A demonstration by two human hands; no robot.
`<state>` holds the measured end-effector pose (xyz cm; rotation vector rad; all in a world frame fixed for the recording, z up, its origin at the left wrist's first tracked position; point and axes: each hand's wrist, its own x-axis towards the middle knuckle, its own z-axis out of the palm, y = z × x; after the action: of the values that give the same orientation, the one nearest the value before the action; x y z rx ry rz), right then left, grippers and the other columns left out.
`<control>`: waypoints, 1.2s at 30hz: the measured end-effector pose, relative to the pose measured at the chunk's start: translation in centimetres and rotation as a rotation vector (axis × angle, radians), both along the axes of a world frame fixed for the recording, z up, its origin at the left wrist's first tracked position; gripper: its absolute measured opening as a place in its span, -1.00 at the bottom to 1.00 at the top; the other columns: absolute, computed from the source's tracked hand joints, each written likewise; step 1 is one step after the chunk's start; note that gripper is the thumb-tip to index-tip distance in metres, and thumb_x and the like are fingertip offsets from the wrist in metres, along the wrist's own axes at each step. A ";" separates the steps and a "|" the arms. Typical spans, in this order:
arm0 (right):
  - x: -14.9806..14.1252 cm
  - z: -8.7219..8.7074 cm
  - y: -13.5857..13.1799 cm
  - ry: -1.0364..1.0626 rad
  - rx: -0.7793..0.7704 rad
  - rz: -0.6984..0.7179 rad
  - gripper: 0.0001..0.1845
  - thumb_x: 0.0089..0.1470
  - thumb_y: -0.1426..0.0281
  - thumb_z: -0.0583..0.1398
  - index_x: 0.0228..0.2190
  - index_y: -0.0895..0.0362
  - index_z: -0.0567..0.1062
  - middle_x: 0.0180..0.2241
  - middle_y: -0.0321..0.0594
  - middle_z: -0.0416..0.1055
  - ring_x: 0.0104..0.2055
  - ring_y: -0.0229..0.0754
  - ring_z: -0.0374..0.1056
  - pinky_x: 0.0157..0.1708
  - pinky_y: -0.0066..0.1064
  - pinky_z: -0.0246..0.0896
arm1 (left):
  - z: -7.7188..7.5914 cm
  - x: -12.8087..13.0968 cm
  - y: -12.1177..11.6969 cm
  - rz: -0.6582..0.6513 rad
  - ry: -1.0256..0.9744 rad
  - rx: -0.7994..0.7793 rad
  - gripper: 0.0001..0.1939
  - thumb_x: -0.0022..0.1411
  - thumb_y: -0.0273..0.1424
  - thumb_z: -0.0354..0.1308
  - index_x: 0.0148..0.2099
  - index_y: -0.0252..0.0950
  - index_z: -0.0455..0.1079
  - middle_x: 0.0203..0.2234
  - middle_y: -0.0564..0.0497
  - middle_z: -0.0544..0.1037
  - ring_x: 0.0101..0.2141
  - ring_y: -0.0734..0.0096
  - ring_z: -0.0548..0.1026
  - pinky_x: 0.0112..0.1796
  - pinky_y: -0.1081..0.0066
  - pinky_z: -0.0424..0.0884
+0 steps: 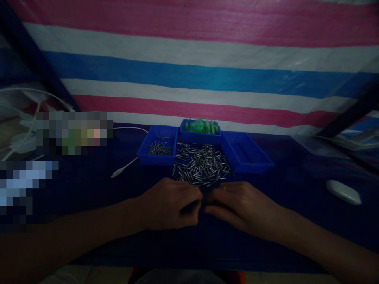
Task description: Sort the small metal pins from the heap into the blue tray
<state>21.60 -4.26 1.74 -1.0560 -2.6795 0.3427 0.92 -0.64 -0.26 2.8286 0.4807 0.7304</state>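
Observation:
My left hand [180, 203] is closed above the dark blue table, fingertips curled against the thumb. Whatever may be in that pinch is too dark to make out. Just to its right, my right hand [237, 203] is curled with fingers pointing left and nearly touching the left hand; anything in its grip is hidden. Right beyond both hands lies a loose pile of thin metal pins [204, 161], looking like pop rivets. More such pins [160, 148] lie inside a blue tray [156, 159] at the left of the pile.
Behind the pile, a blue bin [201, 137] holds green plastic pieces [201, 126]. A blue tray [248, 154] stands at its right. A white computer mouse [344, 192] lies far right. A white cable end [120, 170] rests at left. Striped sheeting [207, 79] hangs behind the table.

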 end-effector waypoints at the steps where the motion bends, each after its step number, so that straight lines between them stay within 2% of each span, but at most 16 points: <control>1: 0.0 0.1 0.0 0.008 -0.009 -0.002 -0.69 0.21 0.27 -0.01 -0.37 0.20 0.41 -0.51 -0.24 0.36 -0.47 -0.27 0.29 -0.47 -0.47 0.11 | 0.0 0.0 0.1 0.011 0.025 0.046 -0.93 0.13 -0.50 -0.05 -0.34 -0.30 0.25 -0.56 0.12 0.37 -0.54 0.55 0.35 -0.50 0.55 0.25; 6: -0.3 0.2 0.1 0.016 0.008 0.007 -0.73 0.21 0.33 -0.01 -0.43 0.18 0.37 -0.53 -0.27 0.32 -0.51 -0.30 0.26 -0.50 -0.48 0.08 | 0.0 0.1 0.3 -0.006 0.102 0.249 -0.84 0.25 -0.47 -0.09 -0.37 -0.34 0.26 -0.55 0.06 0.37 -0.50 0.47 0.32 -0.45 0.48 0.27; 13: 0.0 -0.1 0.2 -0.016 0.015 -0.007 -0.80 0.20 0.40 -0.01 -0.39 0.19 0.35 -0.50 -0.27 0.32 -0.49 -0.31 0.26 -0.49 -0.48 0.08 | 0.3 0.2 0.2 -0.051 0.093 0.373 -0.76 0.32 -0.48 -0.14 -0.33 -0.35 0.33 -0.50 0.06 0.44 -0.44 0.45 0.36 -0.33 0.44 0.33; 17: 0.1 0.1 0.2 -0.021 0.019 -0.001 -0.77 0.21 0.42 -0.04 -0.42 0.18 0.35 -0.53 -0.28 0.31 -0.52 -0.31 0.24 -0.50 -0.48 0.07 | 0.1 0.0 0.3 -0.014 0.100 0.307 -0.79 0.30 -0.42 -0.09 -0.30 -0.36 0.34 -0.49 0.04 0.44 -0.44 0.44 0.37 -0.34 0.43 0.34; 20: 0.3 0.4 0.3 0.004 0.015 -0.018 -0.76 0.22 0.39 -0.05 -0.36 0.19 0.37 -0.50 -0.25 0.33 -0.48 -0.30 0.26 -0.47 -0.46 0.10 | 0.1 -0.2 0.5 0.018 0.094 0.252 -0.82 0.27 -0.39 -0.04 -0.28 -0.37 0.34 -0.48 0.03 0.43 -0.43 0.42 0.37 -0.35 0.42 0.35; 25: 0.4 0.4 0.6 0.013 -0.008 -0.034 -0.75 0.23 0.38 -0.05 -0.35 0.19 0.37 -0.49 -0.26 0.34 -0.48 -0.29 0.27 -0.46 -0.46 0.10 | 0.4 -0.3 0.6 0.019 0.066 0.289 -0.84 0.27 -0.43 -0.05 -0.29 -0.35 0.34 -0.51 0.06 0.44 -0.46 0.45 0.36 -0.38 0.44 0.33; 31: 0.0 -0.5 0.2 -0.023 0.014 0.049 -0.73 0.23 0.39 -0.06 -0.44 0.18 0.35 -0.55 -0.30 0.28 -0.54 -0.32 0.19 -0.51 -0.47 0.04 | 0.7 -0.1 0.0 -0.011 -0.040 0.356 -0.86 0.27 -0.45 -0.03 -0.28 -0.36 0.34 -0.49 0.06 0.47 -0.45 0.50 0.39 -0.38 0.49 0.33; 36: -0.1 -0.7 0.1 -0.049 0.031 0.058 -0.77 0.19 0.45 -0.05 -0.47 0.18 0.31 -0.56 -0.31 0.24 -0.56 -0.32 0.15 -0.53 -0.47 0.01 | 0.7 0.2 -0.4 -0.042 -0.019 0.360 -0.81 0.28 -0.45 -0.05 -0.35 -0.33 0.35 -0.53 0.06 0.45 -0.46 0.50 0.38 -0.38 0.49 0.33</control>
<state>21.49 -4.14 1.02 -0.9925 -2.7541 0.2877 1.17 -1.05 0.45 3.1455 0.3110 0.9163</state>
